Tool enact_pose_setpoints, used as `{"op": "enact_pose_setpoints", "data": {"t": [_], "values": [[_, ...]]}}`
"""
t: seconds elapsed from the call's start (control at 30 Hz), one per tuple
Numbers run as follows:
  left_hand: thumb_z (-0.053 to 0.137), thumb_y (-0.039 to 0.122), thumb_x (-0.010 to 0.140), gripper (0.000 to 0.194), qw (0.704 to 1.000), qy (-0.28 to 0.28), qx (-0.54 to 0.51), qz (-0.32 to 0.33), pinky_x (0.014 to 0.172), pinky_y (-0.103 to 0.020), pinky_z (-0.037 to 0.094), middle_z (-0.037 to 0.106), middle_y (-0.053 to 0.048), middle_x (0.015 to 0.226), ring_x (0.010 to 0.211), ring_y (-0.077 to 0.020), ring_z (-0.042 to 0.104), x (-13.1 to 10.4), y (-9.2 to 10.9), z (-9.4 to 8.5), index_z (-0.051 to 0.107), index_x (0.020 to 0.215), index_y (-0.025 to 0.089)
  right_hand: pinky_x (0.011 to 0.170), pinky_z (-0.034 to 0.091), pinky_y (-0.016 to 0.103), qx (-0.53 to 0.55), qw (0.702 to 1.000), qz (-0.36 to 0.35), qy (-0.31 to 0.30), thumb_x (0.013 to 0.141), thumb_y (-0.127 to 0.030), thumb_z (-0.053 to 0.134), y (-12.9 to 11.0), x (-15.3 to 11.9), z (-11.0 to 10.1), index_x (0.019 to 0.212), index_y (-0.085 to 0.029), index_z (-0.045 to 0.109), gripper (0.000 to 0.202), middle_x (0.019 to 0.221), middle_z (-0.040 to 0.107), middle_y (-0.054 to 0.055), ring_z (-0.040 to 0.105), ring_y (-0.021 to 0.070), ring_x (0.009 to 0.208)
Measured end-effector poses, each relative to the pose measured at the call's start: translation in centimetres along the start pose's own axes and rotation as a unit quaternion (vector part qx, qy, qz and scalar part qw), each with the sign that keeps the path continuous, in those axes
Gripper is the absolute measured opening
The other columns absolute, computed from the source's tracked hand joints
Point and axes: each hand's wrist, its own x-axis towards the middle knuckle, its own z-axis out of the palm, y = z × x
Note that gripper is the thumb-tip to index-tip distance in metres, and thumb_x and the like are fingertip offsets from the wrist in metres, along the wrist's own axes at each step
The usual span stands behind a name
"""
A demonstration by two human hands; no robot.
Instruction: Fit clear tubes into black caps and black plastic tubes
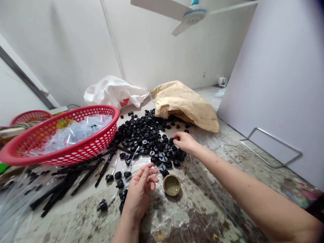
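Note:
A heap of small black plastic parts [141, 130], some with pale slotted round faces, spreads over the work surface. At the heap's right edge my right hand [184, 141] has its fingers pinched together at a black part; the fingertips partly hide it. My left hand [142, 180] is palm up in front of the heap, fingers loosely curled and apart, with nothing plainly in it. Just right of it stands a small round brown bowl [172, 185] with clear liquid inside. Several loose black parts [119, 184] lie left of my left hand.
On the left, a red perforated basket [106, 140] holds clear plastic pieces. Black rods [63, 189] and thin clear tubes lie below it. Behind the heap are a brown paper bag [187, 104] and a white sack [111, 91]. A fan [193, 16] hangs above; a pale panel [275, 84] stands right.

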Motion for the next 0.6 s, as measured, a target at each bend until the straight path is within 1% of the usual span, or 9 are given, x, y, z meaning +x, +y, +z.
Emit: {"op": "enact_pose_setpoints", "data": {"t": [0.1,0.17,0.23,0.3,0.37,0.43,0.47,0.53,0.6], "values": [[0.069,0.042,0.071,0.05,0.998,-0.052,-0.003,-0.023,0.047,-0.015,0.041,0.065,-0.01,0.09,0.066,-0.0117,0.06,-0.5,-0.1,0.2,0.06,0.111,0.015,0.068,0.042,0.018,0.051,0.995,-0.085,-0.018,0.074,-0.02,0.056,-3.1,-4.6,0.3,0.09,-0.022,0.067,0.019,0.085,0.066,-0.002,0.058,0.0107,0.077],[0.073,0.04,0.068,0.05,0.996,-0.068,0.002,-0.055,0.044,-0.014,0.038,0.063,-0.005,0.076,0.059,-0.0092,0.058,-0.8,-0.3,0.3,0.062,0.11,0.016,0.07,0.042,0.023,0.097,0.976,-0.197,-0.008,0.07,-0.016,0.059,-4.6,-7.5,1.0,0.082,-0.019,0.068,0.015,0.08,0.064,0.001,0.056,0.0133,0.076],[0.077,0.036,0.064,0.047,0.994,-0.066,0.017,-0.085,0.042,-0.013,0.035,0.058,-0.001,0.063,0.05,-0.0053,0.052,-0.9,-0.3,0.2,0.065,0.104,0.016,0.07,0.042,0.025,0.133,0.962,-0.239,-0.001,0.071,-0.016,0.06,-4.9,-9.3,1.3,0.081,-0.017,0.067,0.013,0.078,0.063,0.002,0.055,0.0142,0.075],[0.077,0.035,0.063,0.044,0.995,-0.056,0.02,-0.084,0.044,-0.012,0.036,0.06,-0.001,0.065,0.049,-0.0038,0.05,-0.8,-0.3,0.1,0.066,0.101,0.015,0.068,0.043,0.025,0.171,0.964,-0.202,-0.015,0.076,-0.023,0.059,-3.5,-9.6,0.9,0.092,-0.019,0.065,0.018,0.085,0.063,0.003,0.056,0.0135,0.077],[0.076,0.036,0.065,0.043,0.997,-0.044,0.007,-0.056,0.047,-0.013,0.039,0.065,-0.005,0.073,0.052,-0.0044,0.052,-0.6,-0.2,0.0,0.066,0.101,0.015,0.07,0.045,0.024,0.149,0.982,-0.11,-0.025,0.084,-0.032,0.052,-0.9,-8.6,0.2,0.106,-0.022,0.06,0.026,0.096,0.062,0.003,0.057,0.0125,0.082],[0.076,0.035,0.065,0.041,0.999,-0.03,-0.007,-0.029,0.05,-0.013,0.042,0.067,-0.007,0.079,0.056,-0.0056,0.055,-0.4,-0.1,-0.1,0.066,0.099,0.015,0.08,0.043,0.022,-0.004,1.0,0.002,0.001,0.09,-0.032,0.043,2.3,-6.9,-0.3,0.103,-0.021,0.061,0.025,0.102,0.06,0.004,0.056,0.0123,0.094],[0.076,0.034,0.065,0.04,0.999,-0.025,-0.013,-0.021,0.053,-0.014,0.044,0.068,-0.008,0.081,0.059,-0.0065,0.057,-0.3,-0.1,-0.1,0.066,0.099,0.015,0.083,0.041,0.025,-0.041,0.998,0.04,0.009,0.09,-0.029,0.043,3.8,-6.0,-0.3,0.104,-0.016,0.061,0.026,0.104,0.059,0.008,0.055,0.0151,0.097],[0.077,0.031,0.063,0.039,1.0,-0.021,-0.017,-0.015,0.056,-0.016,0.047,0.068,-0.009,0.085,0.063,-0.0086,0.059,-0.2,-0.2,-0.1,0.066,0.097,0.015,0.084,0.041,0.03,-0.091,0.992,0.083,0.013,0.088,-0.029,0.047,6.2,-4.6,0.2,0.108,-0.01,0.058,0.029,0.108,0.056,0.016,0.054,0.0215,0.101],[0.078,0.029,0.062,0.039,1.0,-0.022,-0.014,-0.016,0.058,-0.017,0.048,0.068,-0.009,0.088,0.066,-0.0104,0.061,-0.2,-0.2,-0.1,0.066,0.096,0.014,0.081,0.042,0.032,-0.122,0.987,0.101,0.008,0.087,-0.027,0.049,7.5,-3.7,1.0,0.109,-0.008,0.057,0.031,0.109,0.055,0.019,0.055,0.0256,0.1]]}}
